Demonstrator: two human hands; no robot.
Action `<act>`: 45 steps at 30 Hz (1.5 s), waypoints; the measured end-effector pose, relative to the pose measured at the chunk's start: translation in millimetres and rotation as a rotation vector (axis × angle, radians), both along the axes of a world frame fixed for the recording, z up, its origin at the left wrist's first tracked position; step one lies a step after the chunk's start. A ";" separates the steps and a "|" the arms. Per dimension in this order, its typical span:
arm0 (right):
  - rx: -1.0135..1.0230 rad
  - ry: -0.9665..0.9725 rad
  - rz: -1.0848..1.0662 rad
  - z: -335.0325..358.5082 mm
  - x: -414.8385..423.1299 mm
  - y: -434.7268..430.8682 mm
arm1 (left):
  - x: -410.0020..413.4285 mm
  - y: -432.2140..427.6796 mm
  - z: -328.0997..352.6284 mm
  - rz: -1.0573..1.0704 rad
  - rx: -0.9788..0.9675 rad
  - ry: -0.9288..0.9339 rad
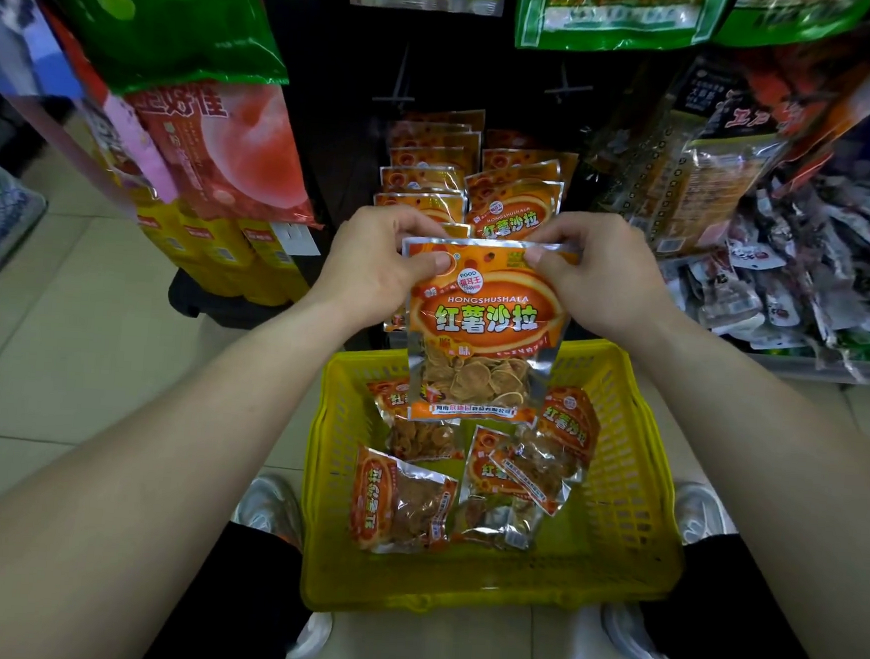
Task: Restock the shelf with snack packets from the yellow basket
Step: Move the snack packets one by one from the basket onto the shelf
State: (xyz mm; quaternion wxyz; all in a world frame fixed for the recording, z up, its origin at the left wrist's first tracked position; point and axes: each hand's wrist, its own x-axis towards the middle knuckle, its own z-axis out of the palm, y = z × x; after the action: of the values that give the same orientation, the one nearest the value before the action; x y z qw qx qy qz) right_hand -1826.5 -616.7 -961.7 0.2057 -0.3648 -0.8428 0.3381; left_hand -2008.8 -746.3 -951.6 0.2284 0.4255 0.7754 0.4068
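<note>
Packet (479, 327): upright, long axis vertical, hanging above the yellow basket (632, 497).
Left grip (376, 263): pinches the top-left corner.
Right grip (596, 279): pinches the top-right corner.
Shelf row (514, 201): directly behind the packet's top edge, both grips judged equally near.

Orange snack packet (480, 327): upright, front toward camera, clear lower window showing chips; left hand (375, 268) and right hand (596, 273) pinch top corners.
Yellow basket (632, 497): slotted plastic, below held packet; several matching packets (403, 502) lie loose inside.
Shelf packets (422, 181): two matching rows behind.
</note>
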 end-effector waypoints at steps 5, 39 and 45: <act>0.086 -0.126 0.066 7.5 3.9 -4.1 | 4.5 0.2 -2.9 -0.015 -0.006 0.036; 0.312 -0.503 0.099 -95.1 -47.5 137.5 | 7.9 75.3 -156.5 -0.050 -0.304 -0.266; 0.261 -0.451 0.185 -145.7 -74.7 160.2 | 20.2 116.0 -207.5 -0.113 -0.294 -0.335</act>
State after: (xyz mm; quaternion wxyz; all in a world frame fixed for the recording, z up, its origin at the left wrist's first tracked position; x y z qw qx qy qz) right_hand -1901.2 -456.5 -1107.4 0.0265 -0.3229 -0.9334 0.1545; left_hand -1988.7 -630.3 -1159.1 0.4360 0.3568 0.7525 0.3410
